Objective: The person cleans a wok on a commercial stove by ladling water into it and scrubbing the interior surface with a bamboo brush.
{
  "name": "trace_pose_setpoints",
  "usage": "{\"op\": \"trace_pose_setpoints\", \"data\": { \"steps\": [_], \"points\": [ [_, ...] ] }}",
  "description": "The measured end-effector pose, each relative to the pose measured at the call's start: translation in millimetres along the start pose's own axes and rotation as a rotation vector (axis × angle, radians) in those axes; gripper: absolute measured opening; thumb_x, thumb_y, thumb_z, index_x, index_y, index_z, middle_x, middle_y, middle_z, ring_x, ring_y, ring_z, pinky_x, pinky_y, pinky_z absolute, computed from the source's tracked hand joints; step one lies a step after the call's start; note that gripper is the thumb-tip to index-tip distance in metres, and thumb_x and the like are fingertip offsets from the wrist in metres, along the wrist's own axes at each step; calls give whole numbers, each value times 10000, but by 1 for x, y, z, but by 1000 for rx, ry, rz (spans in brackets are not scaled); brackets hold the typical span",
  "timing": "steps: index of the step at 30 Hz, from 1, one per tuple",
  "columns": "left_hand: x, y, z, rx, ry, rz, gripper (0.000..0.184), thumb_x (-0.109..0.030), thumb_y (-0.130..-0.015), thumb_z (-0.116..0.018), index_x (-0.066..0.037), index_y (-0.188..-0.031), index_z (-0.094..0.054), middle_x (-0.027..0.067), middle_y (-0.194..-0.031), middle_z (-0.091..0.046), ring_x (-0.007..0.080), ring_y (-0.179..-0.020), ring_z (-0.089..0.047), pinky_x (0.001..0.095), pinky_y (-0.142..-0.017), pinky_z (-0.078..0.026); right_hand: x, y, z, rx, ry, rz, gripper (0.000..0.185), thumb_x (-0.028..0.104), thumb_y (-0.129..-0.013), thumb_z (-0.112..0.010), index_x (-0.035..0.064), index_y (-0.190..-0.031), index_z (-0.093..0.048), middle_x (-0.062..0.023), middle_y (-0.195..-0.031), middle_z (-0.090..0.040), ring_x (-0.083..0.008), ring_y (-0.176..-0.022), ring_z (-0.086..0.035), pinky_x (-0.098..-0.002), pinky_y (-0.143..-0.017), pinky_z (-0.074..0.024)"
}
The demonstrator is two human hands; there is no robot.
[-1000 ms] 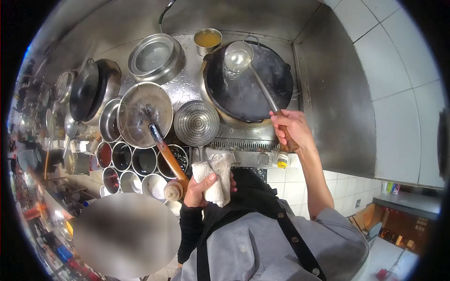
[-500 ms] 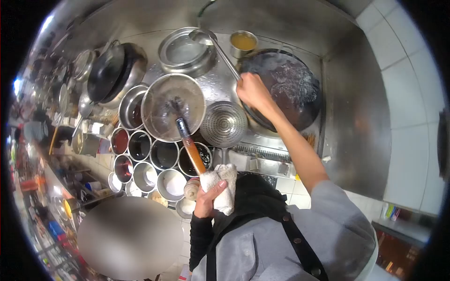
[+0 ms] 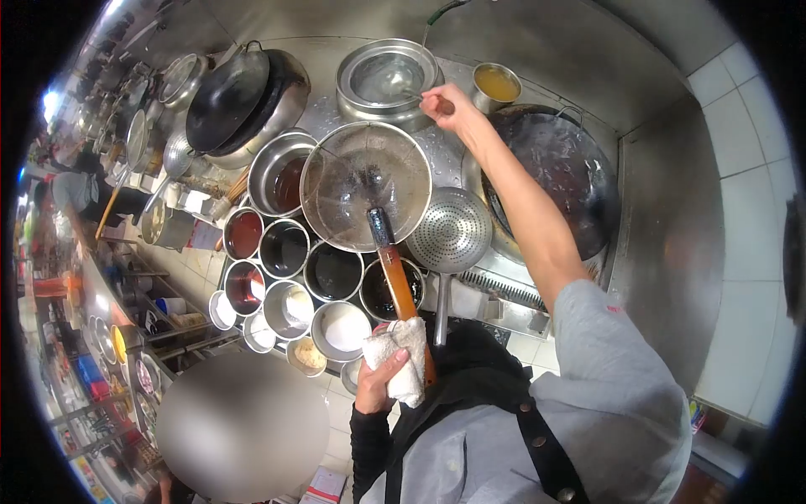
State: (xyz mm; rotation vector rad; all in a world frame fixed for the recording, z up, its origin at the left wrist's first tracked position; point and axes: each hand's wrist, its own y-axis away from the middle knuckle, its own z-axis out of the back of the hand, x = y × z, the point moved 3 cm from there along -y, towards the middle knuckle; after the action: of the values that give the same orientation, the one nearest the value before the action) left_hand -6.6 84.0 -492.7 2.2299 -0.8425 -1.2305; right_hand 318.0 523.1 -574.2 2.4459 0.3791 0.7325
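Note:
My right hand (image 3: pixel 445 106) is closed on a ladle (image 3: pixel 410 93); only a short bit of its metal handle shows, over the water in a wide metal pot (image 3: pixel 347 98). The ladle's bowl cannot be made out. My left hand (image 3: pixel 378 385) grips a folded white towel (image 3: pixel 395 357). The orange-brown handle (image 3: pixel 398 281) of a round mesh strainer (image 3: pixel 336 151) runs behind the towel, its end showing past it. I cannot tell whether my fingers also hold that handle. To the right of my right forearm sits a dark, wet-looking wok (image 3: pixel 571 172).
A perforated skimmer (image 3: pixel 453 223) lies right of the strainer. Below the strainer stand several metal pots of dark sauces (image 3: pixel 333 271) and white seasonings (image 3: pixel 342 328). A metal cup of yellow liquid (image 3: pixel 497 84) stands behind the wok. Stacked woks (image 3: pixel 228 102) rest at left.
My right hand has moved left from the wok to the water pot, and the ladle has come down there. The view has shifted. My left hand still holds the towel.

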Motion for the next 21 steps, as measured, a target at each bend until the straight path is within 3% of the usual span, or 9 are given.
{"op": "trace_pose_setpoints", "data": {
  "steps": [1, 4, 6, 7, 11, 15, 18, 21],
  "points": [
    [0, -3, 0, -3, -17, 1, 622, -93, -917, -717, -9, -1461, -427, 146, -1263, -645, 244, -1127, -647, 384, -975, -521, -3, 11, 8, 81, -134, -58, 302, -36, -956, -569, -199, -1149, -403, -66, -764, -495, -85, -498, -501, -171, -431, -457],
    [-1, -11, -8, 16, -59, 11, 578, -104, -920, -717, 8, -1431, -471, 141, -1203, -675, 239, -1050, -676, 375, -913, -548, -12, 67, 27, 181, -315, -147, 248, -50, -941, -555, -184, -1105, -426, -58, -745, -481, -90, -513, -495, -192, -448, -457],
    [-6, -13, -23, 70, -68, 28, 529, -111, -921, -719, 23, -1391, -516, 132, -1137, -697, 233, -977, -696, 369, -850, -571, -20, 109, 39, 232, -320, -114, 286, -34, -957, -547, -183, -1155, -405, -67, -762, -484, -81, -522, -489, -185, -435, -442],
    [-9, -14, -33, 62, -62, 11, 469, -107, -914, -719, 37, -1335, -569, 132, -1078, -710, 233, -874, -711, 363, -769, -587, -22, 133, 43, 257, -323, -92, 305, -27, -965, -543, -183, -1180, -394, -72, -770, -486, -77, -526, -486, -182, -428, -435],
    [12, -30, -41, 107, -181, -7, 479, -284, -922, -688, 49, -1250, -582, 190, -968, -701, 292, -752, -709, 415, -614, -592, -33, 245, 59, 281, -391, -79, 254, 7, -970, -571, -147, -1141, -464, -64, -798, -515, -50, -536, -471, -168, -402, -400],
    [25, -35, -75, 188, -157, 79, 478, -345, -942, -647, 44, -1214, -587, 176, -922, -683, 279, -681, -673, 394, -588, -564, -47, 353, 86, 232, -312, -7, 184, 60, -974, -602, -74, -1084, -542, -27, -792, -545, -30, -535, -443, -170, -397, -348],
    [35, -38, -99, 318, -181, 103, 579, -434, -963, -618, 27, -1308, -556, 178, -1045, -682, 291, -828, -681, 413, -711, -567, -59, 415, 113, 91, -171, 99, 163, 86, -974, -615, -45, -1059, -571, -13, -754, -541, -38, -527, -430, -192, -406, -322],
    [53, -40, -123, 345, 54, 204, 612, -398, -973, -630, 41, -1381, -503, 225, -1120, -671, 341, -935, -692, 458, -784, -588, -67, 460, 140, -102, -92, 203, 134, 84, -943, -678, -31, -909, -618, -30, -715, -556, -75, -520, -458, -231, -419, -347]
  ]
}}
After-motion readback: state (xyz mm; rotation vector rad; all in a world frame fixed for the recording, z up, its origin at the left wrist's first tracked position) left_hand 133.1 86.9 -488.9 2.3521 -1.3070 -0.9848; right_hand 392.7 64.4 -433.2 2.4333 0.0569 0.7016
